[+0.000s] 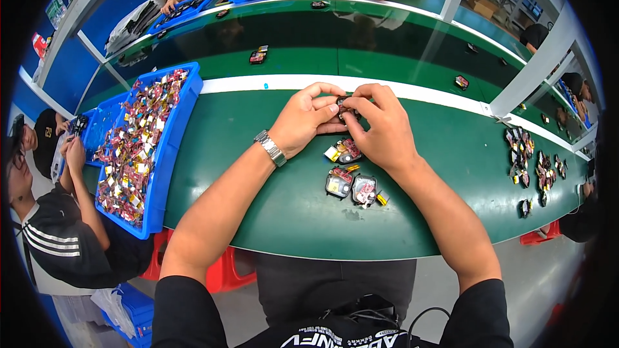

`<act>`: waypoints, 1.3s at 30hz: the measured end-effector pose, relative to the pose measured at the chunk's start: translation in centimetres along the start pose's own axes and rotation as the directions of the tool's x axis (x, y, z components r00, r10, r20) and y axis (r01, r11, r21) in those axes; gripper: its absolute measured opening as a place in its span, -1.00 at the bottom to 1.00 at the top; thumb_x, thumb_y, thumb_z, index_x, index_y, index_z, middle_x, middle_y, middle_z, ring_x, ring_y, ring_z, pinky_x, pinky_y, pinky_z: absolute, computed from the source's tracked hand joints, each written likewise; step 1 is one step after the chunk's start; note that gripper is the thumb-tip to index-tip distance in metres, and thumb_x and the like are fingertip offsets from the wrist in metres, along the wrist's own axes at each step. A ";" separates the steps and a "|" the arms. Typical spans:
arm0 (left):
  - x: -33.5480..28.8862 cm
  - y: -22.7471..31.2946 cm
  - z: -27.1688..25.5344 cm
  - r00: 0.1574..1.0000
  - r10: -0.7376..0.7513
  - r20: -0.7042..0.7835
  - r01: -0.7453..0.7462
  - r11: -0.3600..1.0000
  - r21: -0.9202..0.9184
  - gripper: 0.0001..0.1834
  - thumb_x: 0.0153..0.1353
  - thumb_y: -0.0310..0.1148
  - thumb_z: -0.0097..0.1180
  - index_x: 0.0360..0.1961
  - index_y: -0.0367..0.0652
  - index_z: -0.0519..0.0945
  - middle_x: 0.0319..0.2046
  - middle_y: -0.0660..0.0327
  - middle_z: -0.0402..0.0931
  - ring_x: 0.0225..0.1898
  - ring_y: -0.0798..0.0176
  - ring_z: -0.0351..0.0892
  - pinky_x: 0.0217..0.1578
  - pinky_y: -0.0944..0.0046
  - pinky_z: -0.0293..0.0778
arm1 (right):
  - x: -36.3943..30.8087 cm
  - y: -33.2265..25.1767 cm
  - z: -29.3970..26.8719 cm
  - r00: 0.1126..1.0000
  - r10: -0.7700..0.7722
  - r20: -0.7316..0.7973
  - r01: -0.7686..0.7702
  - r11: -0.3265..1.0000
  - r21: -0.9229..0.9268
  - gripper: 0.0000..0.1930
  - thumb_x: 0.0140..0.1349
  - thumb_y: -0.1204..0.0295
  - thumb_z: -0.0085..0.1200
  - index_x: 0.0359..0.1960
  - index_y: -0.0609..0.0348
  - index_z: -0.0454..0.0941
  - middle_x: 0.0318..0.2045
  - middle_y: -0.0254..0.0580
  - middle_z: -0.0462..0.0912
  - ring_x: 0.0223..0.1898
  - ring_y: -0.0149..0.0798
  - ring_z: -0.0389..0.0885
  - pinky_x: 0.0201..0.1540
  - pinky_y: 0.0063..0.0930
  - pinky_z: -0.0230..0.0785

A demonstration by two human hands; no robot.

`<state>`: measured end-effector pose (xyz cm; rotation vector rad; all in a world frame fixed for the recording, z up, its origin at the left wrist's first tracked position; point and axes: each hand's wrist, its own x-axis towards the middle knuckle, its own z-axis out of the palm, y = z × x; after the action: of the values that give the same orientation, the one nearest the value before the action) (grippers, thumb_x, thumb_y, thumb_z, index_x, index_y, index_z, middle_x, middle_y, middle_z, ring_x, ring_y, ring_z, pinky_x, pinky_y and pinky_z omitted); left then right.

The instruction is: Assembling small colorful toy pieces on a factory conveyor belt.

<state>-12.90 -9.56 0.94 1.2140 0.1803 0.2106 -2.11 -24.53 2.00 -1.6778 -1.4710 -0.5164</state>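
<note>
My left hand (304, 119) and my right hand (385, 130) meet over the green table (284, 206), fingers closed around a small black electronic device housing (345, 108). The fingers cover most of it, so its inside cannot be made out. Just below my right hand lies a similar housing (349, 150) with a red circuit board and a yellow-and-white part. Nearer to me, two more lie side by side: an open-faced housing (338, 183) with pale and red insides, and another housing (364, 190) with a yellow part beside it.
A blue tray (169, 154) heaped with small circuit boards stands at left. Several housings (518, 154) cluster on the right. Beyond a white rail (251, 82), a green conveyor carries scattered housings (258, 55). Co-workers sit across and at left; a red stool (229, 274) is below the table.
</note>
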 end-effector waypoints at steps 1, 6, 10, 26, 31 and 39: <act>-0.1 0.0 -0.1 1.000 0.000 0.002 0.000 1.000 0.003 -0.72 0.38 -0.46 0.04 0.08 -0.20 0.39 -0.01 0.08 0.52 0.02 0.22 0.60 0.08 0.17 0.61 | 0.0 -0.1 0.0 1.000 0.012 0.014 -0.012 1.000 -0.007 -0.79 -0.03 0.60 0.30 -0.31 0.14 0.64 -0.28 -0.25 0.58 -0.25 -0.18 0.57 -0.26 -0.35 0.48; -0.1 0.1 0.2 1.000 -0.002 -0.018 0.002 1.000 -0.005 -0.73 0.38 -0.47 0.04 0.07 -0.19 0.40 -0.02 0.10 0.52 0.00 0.24 0.61 0.07 0.17 0.62 | -0.1 0.2 0.3 0.999 -0.043 0.018 0.044 0.996 -0.083 -0.78 -0.03 0.59 0.31 -0.29 0.16 0.65 -0.28 -0.25 0.59 -0.25 -0.18 0.58 -0.24 -0.34 0.49; -0.1 0.2 0.6 0.998 0.007 -0.055 -0.008 1.000 -0.022 -0.76 0.40 -0.55 -0.05 0.06 -0.23 0.38 -0.07 0.05 0.59 -0.04 0.24 0.64 -0.01 0.21 0.67 | 0.0 0.2 0.4 0.995 -0.096 -0.014 0.094 0.988 -0.125 -0.90 0.03 0.55 0.24 -0.37 0.15 0.64 -0.32 -0.33 0.56 -0.26 -0.26 0.56 -0.34 -0.39 0.51; -0.1 -0.4 -0.1 0.989 0.051 -0.138 -0.052 0.999 -0.001 -0.75 0.38 -0.54 -0.02 0.06 -0.21 0.37 0.01 0.06 0.56 -0.05 0.27 0.63 -0.01 0.21 0.64 | -0.2 -0.5 1.1 0.998 -0.065 0.008 0.065 0.991 -0.121 -0.80 0.01 0.46 0.30 -0.29 0.17 0.64 -0.21 -0.20 0.58 -0.19 -0.15 0.57 -0.19 -0.32 0.54; 0.1 -0.7 0.0 0.993 0.090 -0.072 -0.094 0.994 -0.061 -0.66 0.39 -0.55 -0.04 0.17 -0.16 0.32 0.12 0.08 0.50 0.04 0.26 0.58 0.06 0.20 0.59 | 0.5 0.7 1.8 1.000 -0.008 0.015 0.008 1.000 -0.027 -0.75 -0.02 0.51 0.30 -0.25 0.19 0.64 -0.07 -0.10 0.59 -0.06 -0.04 0.57 -0.05 -0.25 0.52; 0.1 0.3 -1.6 0.948 0.202 -0.247 -0.181 0.978 0.106 -0.63 0.39 -0.45 0.00 0.17 -0.33 0.38 0.13 -0.03 0.49 0.04 0.10 0.62 0.05 0.14 0.60 | 4.1 2.0 2.8 0.986 -0.110 -0.122 0.095 0.988 -0.120 -0.62 -0.06 0.58 0.30 -0.13 0.22 0.56 -0.05 -0.09 0.61 -0.06 0.00 0.56 0.01 -0.23 0.45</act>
<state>-13.23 -8.04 0.68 1.2840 0.2988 0.5370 0.16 -19.76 2.87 -1.6296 -1.4627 -0.7639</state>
